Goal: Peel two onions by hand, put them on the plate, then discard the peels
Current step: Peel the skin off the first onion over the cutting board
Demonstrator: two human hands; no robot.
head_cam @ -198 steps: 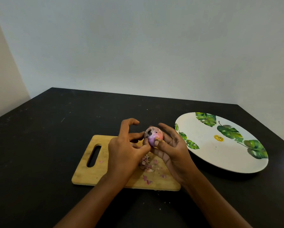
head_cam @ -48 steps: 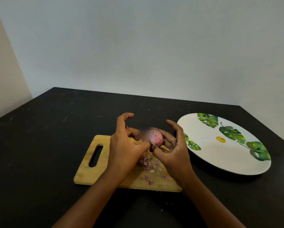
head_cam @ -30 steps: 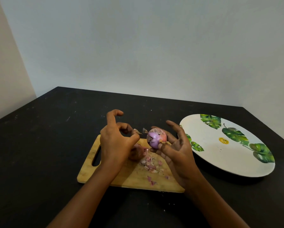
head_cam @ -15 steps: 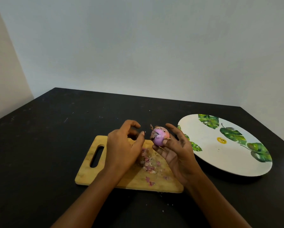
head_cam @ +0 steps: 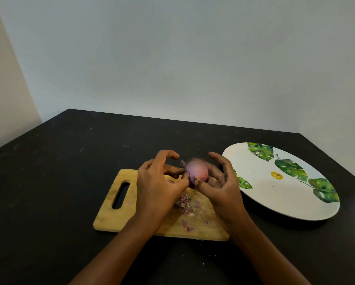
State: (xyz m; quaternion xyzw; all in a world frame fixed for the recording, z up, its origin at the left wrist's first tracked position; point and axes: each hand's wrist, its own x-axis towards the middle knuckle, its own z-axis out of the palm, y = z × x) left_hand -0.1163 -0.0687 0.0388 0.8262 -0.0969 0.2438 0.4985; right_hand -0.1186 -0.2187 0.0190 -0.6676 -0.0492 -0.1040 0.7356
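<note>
while right hand [head_cam: 219, 187] cups onion [head_cam: 197, 171] over far edge of board [head_cam: 115, 220] | left hand [head_cam: 158, 182] pinches skin [head_cam: 187, 173] | peeling; next: tear it free

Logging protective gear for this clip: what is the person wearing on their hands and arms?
Nothing shows: left hand and right hand are bare, without gloves, rings, watch or bracelets. Left forearm and right forearm are bare too, no sleeve in view.

A home kitchen corner: wooden cutting board [head_cam: 107, 220] and leaf-patterned plate [head_cam: 263, 194] on a black table [head_cam: 49, 182], plain walls [head_cam: 172, 58].
</note>
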